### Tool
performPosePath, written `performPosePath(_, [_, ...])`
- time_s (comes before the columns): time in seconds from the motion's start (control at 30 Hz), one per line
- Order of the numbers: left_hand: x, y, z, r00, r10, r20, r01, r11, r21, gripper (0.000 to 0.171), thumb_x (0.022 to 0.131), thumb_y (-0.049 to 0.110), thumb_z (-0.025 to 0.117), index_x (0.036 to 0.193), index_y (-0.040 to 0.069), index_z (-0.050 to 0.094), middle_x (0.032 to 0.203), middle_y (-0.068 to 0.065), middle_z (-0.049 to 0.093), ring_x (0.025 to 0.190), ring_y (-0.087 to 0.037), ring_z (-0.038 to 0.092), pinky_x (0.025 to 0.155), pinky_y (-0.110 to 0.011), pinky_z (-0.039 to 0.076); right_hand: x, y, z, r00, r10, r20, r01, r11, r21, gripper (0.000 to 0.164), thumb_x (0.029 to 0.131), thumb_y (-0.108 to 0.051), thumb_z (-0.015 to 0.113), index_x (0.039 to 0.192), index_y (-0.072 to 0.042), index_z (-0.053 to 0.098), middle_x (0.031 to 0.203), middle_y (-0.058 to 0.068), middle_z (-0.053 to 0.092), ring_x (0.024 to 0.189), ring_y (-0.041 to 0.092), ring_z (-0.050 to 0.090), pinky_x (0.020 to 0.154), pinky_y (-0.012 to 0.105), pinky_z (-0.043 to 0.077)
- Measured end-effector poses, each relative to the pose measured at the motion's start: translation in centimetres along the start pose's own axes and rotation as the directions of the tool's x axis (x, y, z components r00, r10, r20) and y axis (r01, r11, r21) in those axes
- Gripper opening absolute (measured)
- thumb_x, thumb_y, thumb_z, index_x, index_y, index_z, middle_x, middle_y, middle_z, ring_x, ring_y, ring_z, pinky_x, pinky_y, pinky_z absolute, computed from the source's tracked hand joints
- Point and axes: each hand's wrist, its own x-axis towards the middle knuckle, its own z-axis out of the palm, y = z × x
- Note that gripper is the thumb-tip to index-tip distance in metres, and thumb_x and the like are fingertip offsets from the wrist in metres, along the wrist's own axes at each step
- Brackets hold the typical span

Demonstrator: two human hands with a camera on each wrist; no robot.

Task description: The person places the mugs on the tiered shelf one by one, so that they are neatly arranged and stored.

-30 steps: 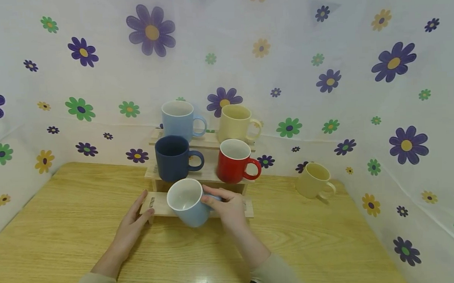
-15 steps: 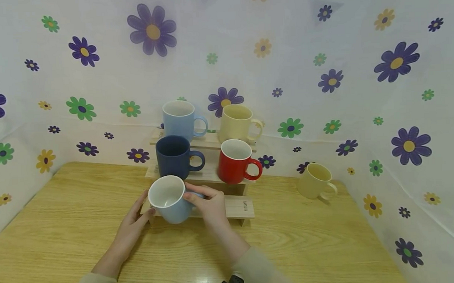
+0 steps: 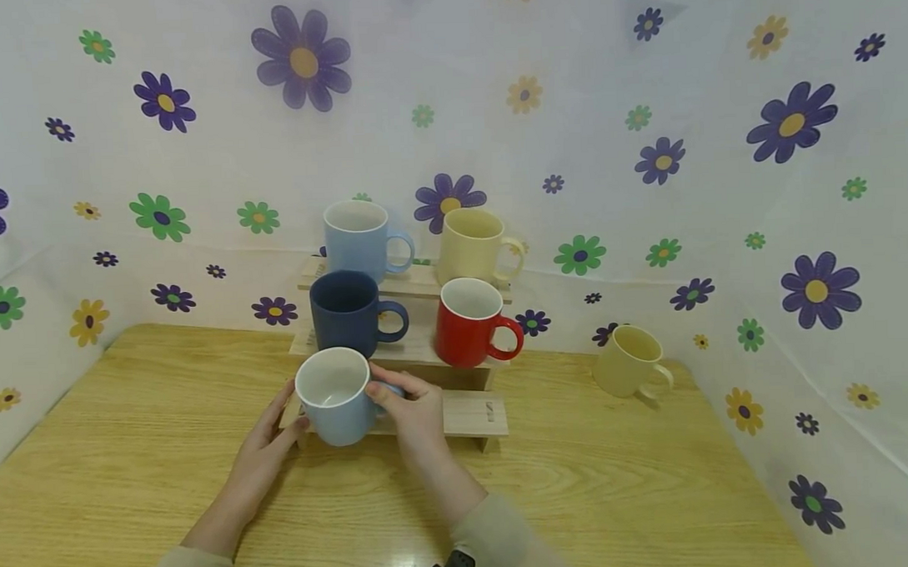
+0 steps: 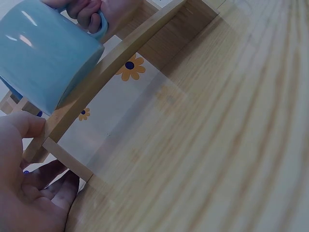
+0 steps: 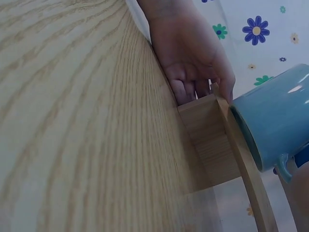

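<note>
My right hand pinches the handle of a light blue mug with a white inside. The mug stands over the left end of the lowest step of a wooden tiered rack. In the left wrist view the mug has its base right at the step's board. My left hand grips the left end of that step. Seen from the right wrist, the left hand has its thumb at the board's end and its fingers curled behind the leg.
Above on the rack are a dark blue mug, a red mug, another light blue mug and a cream mug. A second cream mug sits on the table at the right. Flowered cloth hangs behind.
My right hand has carried the light blue mug left along the lowest step, mostly in the first half second, and the mug is now more upright. The left hand has stayed put.
</note>
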Motion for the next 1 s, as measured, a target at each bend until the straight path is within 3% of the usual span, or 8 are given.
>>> performPosePath(0.17, [0.1, 0.1, 0.0, 1.000, 0.000, 0.006, 0.000, 1.000, 0.006, 0.073, 0.095, 0.048, 0.054, 0.155, 0.028, 0.016, 0.159, -0.010, 0.008, 0.141, -0.035, 0.018, 0.109, -0.061, 0.015, -0.2, 0.2, -0.2, 1.000, 0.012, -0.006, -0.011, 0.999, 0.042, 0.036, 0.075, -0.004, 0.080, 0.105, 0.011, 0.067, 0.094, 0.005, 0.071, 0.090, 0.017, 0.063, 0.075, 0.023, 0.051])
performPosePath(0.43, [0.0, 0.1, 0.0, 1.000, 0.000, 0.006, 0.000, 1.000, 0.013, 0.073, 0.096, 0.048, 0.053, 0.155, 0.028, 0.015, 0.158, -0.012, 0.011, 0.134, -0.035, 0.031, 0.108, -0.059, 0.019, -0.7, 0.6, -0.5, 0.999, 0.028, -0.041, -0.026, 0.998, 0.055, 0.044, 0.073, -0.016, 0.083, 0.106, 0.008, 0.068, 0.102, 0.010, 0.071, 0.095, 0.019, 0.063, 0.076, 0.022, 0.052])
performPosePath(0.7, [0.1, 0.1, -0.2, 1.000, 0.015, 0.013, -0.015, 0.999, 0.028, 0.074, 0.096, 0.049, 0.052, 0.155, 0.026, 0.015, 0.159, -0.010, 0.009, 0.142, -0.035, 0.015, 0.109, -0.061, 0.015, -0.8, 0.7, -0.7, 0.999, 0.028, -0.039, -0.027, 0.999, 0.021, 0.040, 0.076, -0.014, 0.081, 0.109, 0.006, 0.068, 0.104, 0.008, 0.071, 0.095, 0.017, 0.063, 0.078, 0.022, 0.051])
performPosePath(1.0, [0.0, 0.2, -0.2, 1.000, 0.003, 0.015, -0.004, 0.999, 0.036, 0.074, 0.095, 0.051, 0.051, 0.155, 0.027, 0.014, 0.159, -0.008, 0.008, 0.143, -0.035, 0.009, 0.110, -0.061, 0.013, -1.0, 0.2, -1.4, 0.998, 0.061, 0.016, -0.060, 0.997, -0.056, 0.037, 0.082, -0.011, 0.076, 0.114, 0.003, 0.068, 0.110, 0.007, 0.069, 0.099, 0.016, 0.061, 0.086, 0.024, 0.049])
